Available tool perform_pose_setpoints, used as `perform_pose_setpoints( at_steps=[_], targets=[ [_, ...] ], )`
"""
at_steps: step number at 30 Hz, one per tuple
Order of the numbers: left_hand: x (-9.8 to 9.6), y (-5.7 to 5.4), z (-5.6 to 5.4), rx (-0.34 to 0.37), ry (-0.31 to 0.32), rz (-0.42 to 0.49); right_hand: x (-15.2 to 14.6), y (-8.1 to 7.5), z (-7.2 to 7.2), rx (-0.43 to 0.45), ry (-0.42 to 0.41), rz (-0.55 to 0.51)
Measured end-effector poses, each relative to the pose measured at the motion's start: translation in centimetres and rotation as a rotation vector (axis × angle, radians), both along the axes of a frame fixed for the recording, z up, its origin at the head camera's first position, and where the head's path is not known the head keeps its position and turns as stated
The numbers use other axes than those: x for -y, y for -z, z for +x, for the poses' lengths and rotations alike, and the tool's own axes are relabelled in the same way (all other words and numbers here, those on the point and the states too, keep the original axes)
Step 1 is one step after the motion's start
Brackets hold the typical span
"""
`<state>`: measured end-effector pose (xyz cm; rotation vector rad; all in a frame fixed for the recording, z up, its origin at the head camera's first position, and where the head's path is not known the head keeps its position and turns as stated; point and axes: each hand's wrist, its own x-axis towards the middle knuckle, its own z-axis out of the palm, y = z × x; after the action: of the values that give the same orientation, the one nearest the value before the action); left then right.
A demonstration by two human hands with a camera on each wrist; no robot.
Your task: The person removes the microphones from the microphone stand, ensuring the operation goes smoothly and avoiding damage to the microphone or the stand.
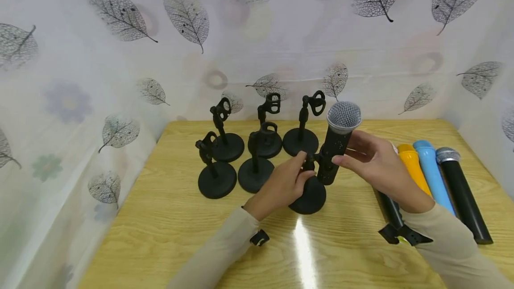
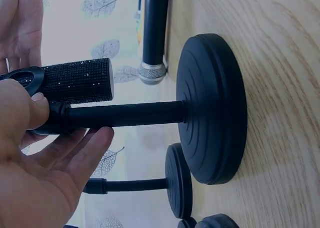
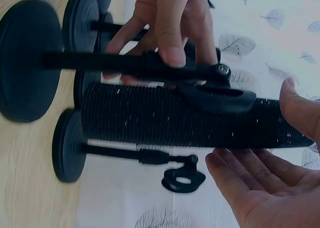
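A black microphone [image 1: 336, 148] with a silver mesh head and a sparkly ridged handle sits nearly upright in the ring clip of a black microphone stand [image 1: 308, 197]. My left hand [image 1: 281, 186] grips the stand's stem just below the clip, thumb and fingers around it. From the other side my right hand [image 1: 375, 164] holds the microphone's handle between thumb and fingers. In the right wrist view, the clip [image 3: 220, 98] wraps the handle [image 3: 135, 112], with the right hand [image 3: 270, 183] nearer the head end. The left wrist view shows the stand's round base [image 2: 210, 107] at the wooden tabletop.
Several black stands with vacant clips, one a front-row stand [image 1: 217, 179], are grouped left and behind. At right lie a yellow microphone [image 1: 415, 168], a blue microphone [image 1: 435, 177], a black one with a silver head [image 1: 463, 195], and another dark handle [image 1: 389, 208] partly under my right arm.
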<state>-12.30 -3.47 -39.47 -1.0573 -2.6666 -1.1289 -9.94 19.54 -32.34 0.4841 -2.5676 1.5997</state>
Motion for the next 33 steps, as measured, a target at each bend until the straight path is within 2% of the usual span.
perform_pose_setpoints(
  at_steps=[5, 11, 16, 19, 21, 24, 29, 31, 33],
  targets=[
    [0.3, 0.1, 0.3, 0.001, 0.012, 0.003, 0.9, 0.1, 0.1, 0.005, -0.02, 0.008],
    [0.6, 0.0, 0.5, 0.023, 0.029, 0.011, 1.2, 0.5, 0.1, -0.077, 0.005, 0.021],
    [0.9, -0.5, 0.8, 0.074, 0.04, 0.086, 1.6, 0.7, 0.3, -0.12, 0.012, 0.012],
    [0.7, -0.9, 0.9, 0.073, 0.02, 0.151, 1.8, 0.8, 0.4, -0.139, 0.016, 0.006],
    [0.4, -1.1, 0.8, 0.04, 0.002, 0.188, 1.9, 0.9, 0.4, -0.158, 0.024, 0.002],
    [-0.1, -1.2, 0.7, -0.064, -0.029, 0.207, 2.0, 1.0, 0.5, -0.18, 0.037, -0.015],
    [-0.4, -1.1, 0.6, -0.281, -0.059, 0.164, 2.1, 1.2, 0.6, -0.223, 0.066, -0.036],
    [-0.4, -1.1, 0.5, -0.339, -0.057, 0.138, 2.1, 1.3, 0.6, -0.247, 0.077, -0.038],
    [-0.4, -1.1, 0.5, -0.368, -0.049, 0.117, 2.2, 1.4, 0.6, -0.276, 0.085, -0.04]
  ],
)
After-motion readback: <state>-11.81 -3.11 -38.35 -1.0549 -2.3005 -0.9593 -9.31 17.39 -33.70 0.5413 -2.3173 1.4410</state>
